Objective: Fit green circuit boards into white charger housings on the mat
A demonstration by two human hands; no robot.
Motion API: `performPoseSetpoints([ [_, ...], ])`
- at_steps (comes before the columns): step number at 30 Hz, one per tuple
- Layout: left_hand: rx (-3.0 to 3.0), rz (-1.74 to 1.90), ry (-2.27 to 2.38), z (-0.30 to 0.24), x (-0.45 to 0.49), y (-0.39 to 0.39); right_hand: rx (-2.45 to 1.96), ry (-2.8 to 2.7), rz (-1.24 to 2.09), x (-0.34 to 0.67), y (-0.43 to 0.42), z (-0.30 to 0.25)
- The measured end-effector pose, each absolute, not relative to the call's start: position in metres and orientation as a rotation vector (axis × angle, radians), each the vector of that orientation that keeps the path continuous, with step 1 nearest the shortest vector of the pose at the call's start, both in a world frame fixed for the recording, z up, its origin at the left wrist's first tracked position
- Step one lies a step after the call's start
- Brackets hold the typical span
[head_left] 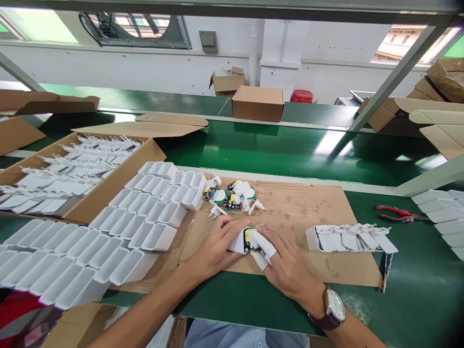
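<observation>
My left hand [219, 244] is closed around a white plastic charger housing [237, 244] above the cardboard mat. A circuit board [248, 237] with a yellow part shows at the housing's open end. My right hand [288, 258] grips the board from the other side; white coverings, apparently finger cots, are on its thumb and a finger and hide part of the board. Just beyond the hands lies a pile of circuit boards [235, 195] with white plug pieces [257, 206]. To the right, a white tray [311, 240] holds several flat white plug covers [350, 240].
Rows of open white housings [134, 217] stand left of the mat [290, 203]. Behind them is a carton [119, 179] full of white plug parts. Red-handled pliers [395, 215] lie at right near stacked white housings [445, 212]. A metal post [395, 77] rises at right.
</observation>
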State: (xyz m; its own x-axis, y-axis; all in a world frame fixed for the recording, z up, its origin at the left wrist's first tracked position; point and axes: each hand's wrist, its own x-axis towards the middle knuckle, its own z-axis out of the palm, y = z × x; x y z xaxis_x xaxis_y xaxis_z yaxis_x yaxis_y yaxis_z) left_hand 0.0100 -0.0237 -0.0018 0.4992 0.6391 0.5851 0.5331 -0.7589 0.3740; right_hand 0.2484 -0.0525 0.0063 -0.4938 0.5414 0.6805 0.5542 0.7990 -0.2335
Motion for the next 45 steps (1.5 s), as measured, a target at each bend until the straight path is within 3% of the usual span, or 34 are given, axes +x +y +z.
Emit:
performPoseSetpoints([
  [10, 2.465, 1.058, 1.019, -0.012, 0.008, -0.027, -0.779, -2.163, 0.26, 0.249, -0.052, 0.018],
  [17, 2.299, 0.968, 0.973, -0.012, 0.003, -0.032, -0.693, -2.08, 0.634, 0.259, -0.054, 0.022],
  [23, 2.198, 0.877, 0.963, 0.0, 0.005, -0.033, -0.747, -2.205, 0.409, 0.263, -0.049, 0.023],
  [30, 2.108, 0.864, 0.842, 0.01, 0.003, -0.033, -0.717, -1.988, 0.563, 0.259, -0.047, 0.026],
  [45, 1.655, 0.87, 0.745, 0.02, -0.001, -0.034, -0.734, -2.127, 0.302, 0.246, -0.048, 0.016],
])
